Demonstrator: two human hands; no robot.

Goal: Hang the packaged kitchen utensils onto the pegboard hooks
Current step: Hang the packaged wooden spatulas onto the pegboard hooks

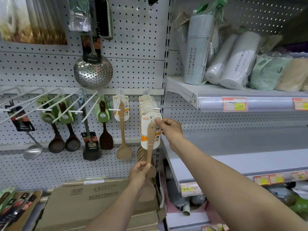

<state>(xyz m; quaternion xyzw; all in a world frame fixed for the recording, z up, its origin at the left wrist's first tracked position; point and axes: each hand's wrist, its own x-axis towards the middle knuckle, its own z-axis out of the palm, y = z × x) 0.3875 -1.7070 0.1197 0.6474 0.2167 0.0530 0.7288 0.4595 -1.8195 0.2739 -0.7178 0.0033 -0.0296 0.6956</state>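
I hold a wooden spatula [151,139] on a white and orange backing card [144,129] just below the rightmost pegboard hook [154,105]. My right hand [170,129] pinches the card's top right corner near its hang hole. My left hand [139,174] grips the spatula's handle lower down, and its blade is hidden behind that hand. Several identical carded spatulas [147,104] hang on this hook behind the one I hold. The pegboard [136,47] fills the left half of the view.
Left of that hook hang another wooden spatula [123,130], dark ladles [64,140], a black turner [91,147] and a steel skimmer [93,70]. A cardboard box [86,202] sits below. Right-hand shelves [250,97] carry wrapped cups and price tags.
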